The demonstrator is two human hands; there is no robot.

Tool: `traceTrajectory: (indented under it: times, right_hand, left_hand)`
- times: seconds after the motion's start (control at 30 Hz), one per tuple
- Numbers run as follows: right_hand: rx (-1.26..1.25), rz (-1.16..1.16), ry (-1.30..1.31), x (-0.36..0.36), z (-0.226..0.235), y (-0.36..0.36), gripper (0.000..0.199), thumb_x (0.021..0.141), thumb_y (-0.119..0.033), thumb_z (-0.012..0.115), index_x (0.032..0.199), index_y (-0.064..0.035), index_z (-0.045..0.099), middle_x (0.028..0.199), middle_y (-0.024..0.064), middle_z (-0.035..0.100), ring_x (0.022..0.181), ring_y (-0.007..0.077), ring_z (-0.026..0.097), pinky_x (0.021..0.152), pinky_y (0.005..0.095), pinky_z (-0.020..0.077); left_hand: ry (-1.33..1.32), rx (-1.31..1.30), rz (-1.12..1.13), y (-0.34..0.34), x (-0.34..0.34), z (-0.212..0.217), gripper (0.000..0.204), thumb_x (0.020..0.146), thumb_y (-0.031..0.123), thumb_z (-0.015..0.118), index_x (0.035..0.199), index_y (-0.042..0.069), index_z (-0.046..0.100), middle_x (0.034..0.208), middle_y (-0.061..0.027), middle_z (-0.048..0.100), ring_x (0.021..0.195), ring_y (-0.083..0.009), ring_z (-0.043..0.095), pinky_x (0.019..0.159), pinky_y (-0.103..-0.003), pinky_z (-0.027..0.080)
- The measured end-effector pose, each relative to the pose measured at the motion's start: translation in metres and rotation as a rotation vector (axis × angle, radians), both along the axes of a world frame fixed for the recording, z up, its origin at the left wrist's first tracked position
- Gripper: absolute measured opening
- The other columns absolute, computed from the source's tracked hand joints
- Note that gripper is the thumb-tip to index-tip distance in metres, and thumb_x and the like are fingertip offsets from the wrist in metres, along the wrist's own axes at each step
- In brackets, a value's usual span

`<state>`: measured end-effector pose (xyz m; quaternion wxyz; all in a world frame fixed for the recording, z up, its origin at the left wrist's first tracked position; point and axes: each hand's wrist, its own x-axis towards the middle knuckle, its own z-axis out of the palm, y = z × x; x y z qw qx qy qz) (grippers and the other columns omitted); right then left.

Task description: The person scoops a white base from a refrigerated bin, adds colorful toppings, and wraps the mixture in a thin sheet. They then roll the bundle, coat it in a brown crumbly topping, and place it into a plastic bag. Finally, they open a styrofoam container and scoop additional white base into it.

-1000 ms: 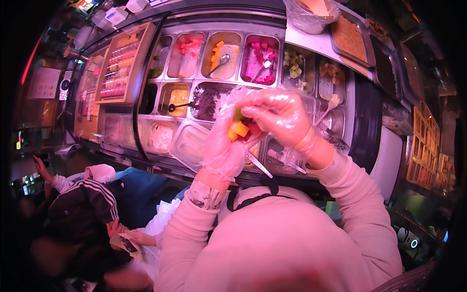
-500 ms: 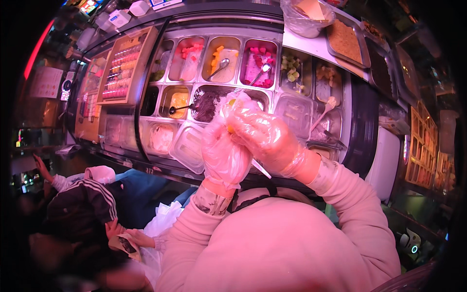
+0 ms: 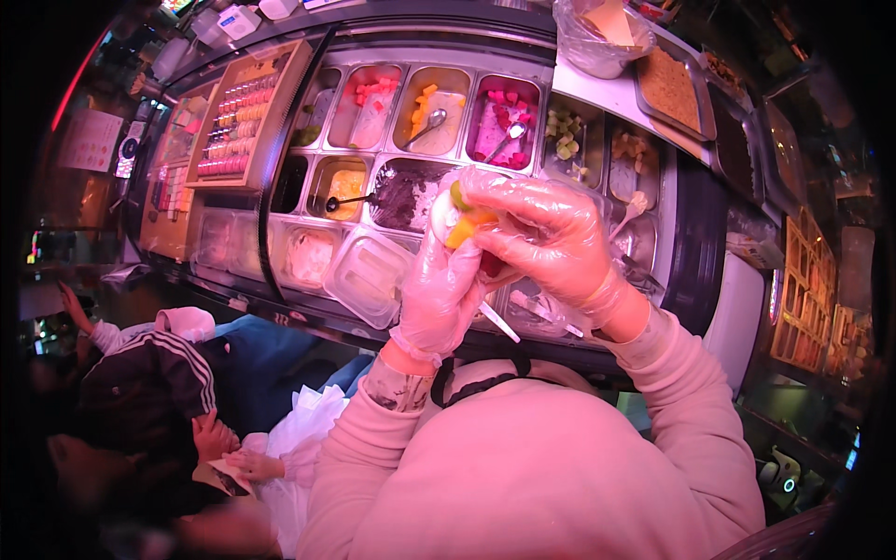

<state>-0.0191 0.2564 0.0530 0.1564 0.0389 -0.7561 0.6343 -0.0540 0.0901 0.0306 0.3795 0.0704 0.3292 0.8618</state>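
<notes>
My left hand [image 3: 434, 303], in a clear plastic glove, is closed around a soft white piece of food [image 3: 442, 215] with fruit on it. A yellow fruit chunk [image 3: 467, 227] and a green fruit piece [image 3: 457, 196] show at its top. My right hand [image 3: 555, 229], gloved too, curls over from the right, its fingertips closed on the same food. Something dark red shows between the palms, too hidden to name. Below the hands a white handle [image 3: 499, 322] sticks out; its other end is covered. Behind them lies a metal pan of dark purple filling [image 3: 401, 201].
Metal pans of cut fruit with spoons, such as yellow cubes [image 3: 425, 103], line the counter's far side. A clear lid [image 3: 369, 275] lies left of my hands. A wooden tray of small sweets [image 3: 247, 117] stands far left. Another person's hand [image 3: 257, 464] holds a packet at lower left.
My right hand has opened out from its cupped position over the left and shifted right, uncovering the white food and fruit. The other person's packet has moved down and left.
</notes>
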Motion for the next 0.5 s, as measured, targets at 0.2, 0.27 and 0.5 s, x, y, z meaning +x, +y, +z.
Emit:
traceTrajectory:
  times: [0.2,0.27,0.5]
  right_hand:
    - [-0.279,0.001,-0.085,0.003,0.01,-0.007,0.03,0.091,-0.002,0.075,0.121,0.0016,0.074,0.106,0.0085,0.074,0.087,0.0093,0.068,0.072,0.0246,0.0575]
    - [-0.39,0.019,-0.219,0.006,0.026,-0.007,0.03,0.093,0.002,0.073,0.122,0.0025,0.073,0.115,0.0103,0.073,0.099,0.0144,0.07,0.086,0.027,0.0572]
    - [0.398,0.019,0.256,0.007,0.036,-0.017,0.035,0.086,0.003,0.074,0.121,-0.0022,0.073,0.112,0.0173,0.074,0.094,0.0338,0.074,0.085,0.0383,0.0582]
  left_hand:
    - [0.042,0.047,0.045,0.004,0.0,0.004,0.06,0.111,0.022,0.051,0.163,0.01,0.023,0.156,-0.0115,0.043,0.142,-0.0253,0.048,0.118,-0.043,0.042]
    - [0.007,0.098,-0.003,0.001,-0.003,0.004,0.059,0.111,0.023,0.051,0.162,0.01,0.025,0.154,-0.0104,0.045,0.141,-0.0253,0.049,0.118,-0.043,0.042]
    - [-0.383,0.293,0.029,0.01,-0.001,-0.005,0.055,0.113,0.033,0.042,0.161,0.008,0.03,0.15,-0.0105,0.049,0.139,-0.025,0.05,0.119,-0.042,0.04]
